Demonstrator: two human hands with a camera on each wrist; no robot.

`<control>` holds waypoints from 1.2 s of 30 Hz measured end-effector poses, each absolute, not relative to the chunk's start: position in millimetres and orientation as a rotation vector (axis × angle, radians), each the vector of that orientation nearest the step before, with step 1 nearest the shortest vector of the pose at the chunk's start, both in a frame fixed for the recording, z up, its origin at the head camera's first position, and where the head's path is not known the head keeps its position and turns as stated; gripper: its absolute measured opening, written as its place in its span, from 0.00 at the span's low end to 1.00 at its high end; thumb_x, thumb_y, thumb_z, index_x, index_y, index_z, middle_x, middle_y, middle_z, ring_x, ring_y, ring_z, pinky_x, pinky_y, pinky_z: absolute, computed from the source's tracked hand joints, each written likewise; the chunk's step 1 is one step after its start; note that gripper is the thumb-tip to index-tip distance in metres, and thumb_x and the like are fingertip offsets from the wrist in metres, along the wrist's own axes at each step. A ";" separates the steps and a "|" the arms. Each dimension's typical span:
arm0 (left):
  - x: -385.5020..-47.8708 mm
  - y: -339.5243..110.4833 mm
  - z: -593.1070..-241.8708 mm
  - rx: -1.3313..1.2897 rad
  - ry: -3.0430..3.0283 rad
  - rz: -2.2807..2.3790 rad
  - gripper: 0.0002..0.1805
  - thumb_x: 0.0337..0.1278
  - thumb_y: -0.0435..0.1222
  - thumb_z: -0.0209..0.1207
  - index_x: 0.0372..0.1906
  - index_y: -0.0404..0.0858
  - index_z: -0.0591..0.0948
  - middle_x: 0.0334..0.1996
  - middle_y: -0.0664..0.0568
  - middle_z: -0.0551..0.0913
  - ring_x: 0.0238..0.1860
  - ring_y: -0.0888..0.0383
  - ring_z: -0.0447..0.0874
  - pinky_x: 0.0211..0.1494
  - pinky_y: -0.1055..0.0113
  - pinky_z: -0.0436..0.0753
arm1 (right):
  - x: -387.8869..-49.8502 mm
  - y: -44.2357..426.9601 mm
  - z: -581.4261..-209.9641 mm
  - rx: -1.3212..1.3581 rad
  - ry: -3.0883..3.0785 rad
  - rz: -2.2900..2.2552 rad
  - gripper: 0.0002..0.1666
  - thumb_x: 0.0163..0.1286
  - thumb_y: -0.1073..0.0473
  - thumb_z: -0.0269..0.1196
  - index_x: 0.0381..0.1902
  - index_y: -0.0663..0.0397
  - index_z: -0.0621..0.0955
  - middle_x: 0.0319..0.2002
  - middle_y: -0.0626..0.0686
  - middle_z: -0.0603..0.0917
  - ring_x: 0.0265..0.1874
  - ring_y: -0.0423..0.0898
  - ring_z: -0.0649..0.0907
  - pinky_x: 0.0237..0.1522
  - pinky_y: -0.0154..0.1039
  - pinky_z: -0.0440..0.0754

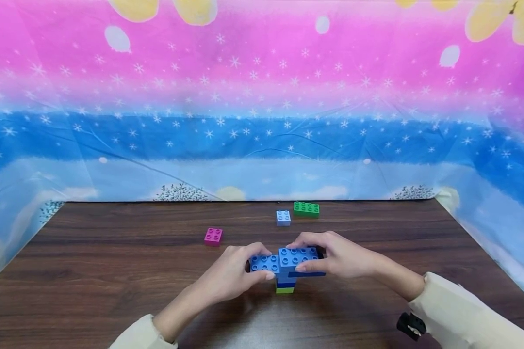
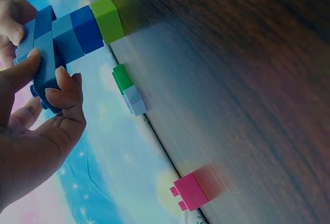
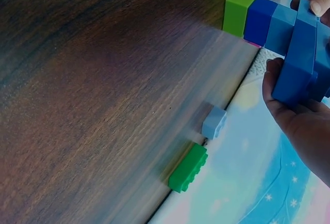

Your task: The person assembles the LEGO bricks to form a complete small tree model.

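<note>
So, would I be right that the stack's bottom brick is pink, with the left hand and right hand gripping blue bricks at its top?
Not quite: the bottom brick is lime green, not pink, as the left wrist view shows. The left hand and right hand do grip blue bricks at the top.

We see a near stack (image 1: 286,271) in lime green and several blues, with a magenta brick (image 1: 213,237), a pale-blue brick (image 1: 283,218) and a green brick (image 1: 306,210) farther off. The table (image 1: 91,271) is brown-grained, the far cloth (image 1: 262,102) pink and blue with a white snowflake print.
</note>
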State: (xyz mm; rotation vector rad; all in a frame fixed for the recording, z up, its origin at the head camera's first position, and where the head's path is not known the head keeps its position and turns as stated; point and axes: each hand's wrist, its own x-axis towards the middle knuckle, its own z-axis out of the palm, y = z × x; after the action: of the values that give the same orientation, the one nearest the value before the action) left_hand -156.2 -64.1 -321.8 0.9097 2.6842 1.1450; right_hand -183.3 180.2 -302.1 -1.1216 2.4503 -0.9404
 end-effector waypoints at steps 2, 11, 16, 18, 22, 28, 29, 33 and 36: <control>-156.3 -64.7 -322.3 0.912 2.692 1.140 0.14 0.54 0.40 0.62 0.44 0.37 0.77 0.33 0.51 0.81 0.29 0.63 0.76 0.30 0.70 0.74 | -184.4 179.7 -302.4 -1.135 2.445 -0.941 0.22 0.65 0.49 0.58 0.54 0.51 0.74 0.42 0.43 0.80 0.33 0.39 0.77 0.36 0.35 0.76; -155.7 -65.7 -323.0 0.919 2.693 1.158 0.14 0.53 0.40 0.62 0.43 0.37 0.77 0.32 0.52 0.81 0.29 0.63 0.75 0.30 0.70 0.74 | -184.0 179.2 -300.6 -1.118 2.459 -0.933 0.22 0.65 0.49 0.59 0.55 0.50 0.75 0.45 0.45 0.79 0.36 0.39 0.78 0.38 0.36 0.76; -155.7 -65.6 -322.4 0.915 2.699 1.159 0.14 0.53 0.40 0.62 0.43 0.37 0.78 0.32 0.52 0.81 0.29 0.63 0.76 0.30 0.71 0.75 | -182.5 179.6 -300.6 -1.104 2.449 -0.947 0.23 0.65 0.49 0.58 0.56 0.50 0.74 0.47 0.46 0.79 0.37 0.39 0.78 0.39 0.36 0.76; -155.6 -65.7 -322.2 0.915 2.700 1.158 0.15 0.53 0.40 0.63 0.43 0.37 0.78 0.32 0.52 0.81 0.29 0.63 0.76 0.30 0.71 0.75 | -182.4 179.8 -301.1 -1.101 2.449 -0.949 0.23 0.66 0.49 0.58 0.56 0.50 0.74 0.48 0.47 0.79 0.37 0.39 0.78 0.39 0.36 0.76; -155.3 -66.5 -322.3 0.920 2.698 1.153 0.16 0.53 0.42 0.62 0.44 0.38 0.78 0.32 0.53 0.81 0.29 0.63 0.76 0.30 0.70 0.74 | -182.4 179.9 -301.9 -1.079 2.457 -0.945 0.23 0.65 0.48 0.58 0.56 0.47 0.74 0.48 0.45 0.79 0.38 0.39 0.78 0.40 0.36 0.76; -155.7 -68.6 -321.4 0.931 2.665 1.150 0.18 0.53 0.43 0.62 0.46 0.39 0.77 0.33 0.54 0.81 0.30 0.62 0.75 0.31 0.70 0.74 | -181.5 180.6 -302.5 -1.044 2.463 -0.953 0.23 0.65 0.48 0.59 0.57 0.45 0.73 0.49 0.42 0.79 0.39 0.39 0.78 0.40 0.39 0.76; -155.8 -68.9 -321.0 0.933 2.661 1.148 0.18 0.53 0.43 0.62 0.46 0.39 0.77 0.34 0.53 0.81 0.30 0.62 0.75 0.31 0.70 0.74 | -181.3 180.6 -302.5 -1.041 2.464 -0.956 0.23 0.65 0.48 0.59 0.57 0.45 0.74 0.49 0.42 0.79 0.39 0.40 0.78 0.41 0.40 0.76; -155.8 -70.8 -319.4 0.937 2.628 1.154 0.19 0.54 0.43 0.62 0.49 0.38 0.77 0.34 0.54 0.80 0.30 0.61 0.75 0.31 0.70 0.74 | -181.1 180.9 -302.8 -1.027 2.469 -0.960 0.23 0.64 0.48 0.59 0.57 0.44 0.74 0.48 0.42 0.79 0.39 0.39 0.78 0.40 0.40 0.76; -155.8 -72.6 -317.9 0.939 2.591 1.164 0.20 0.54 0.42 0.61 0.51 0.37 0.76 0.34 0.53 0.80 0.29 0.61 0.77 0.30 0.71 0.75 | -180.7 180.9 -302.8 -1.023 2.477 -0.959 0.23 0.64 0.48 0.59 0.57 0.44 0.74 0.48 0.42 0.79 0.39 0.39 0.78 0.40 0.40 0.76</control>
State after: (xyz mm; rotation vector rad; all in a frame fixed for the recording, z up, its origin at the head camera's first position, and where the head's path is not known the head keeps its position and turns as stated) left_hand -155.8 -72.6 -317.9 0.9386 2.5905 1.1641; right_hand -180.7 180.9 -302.8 -1.0233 2.4766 -0.9595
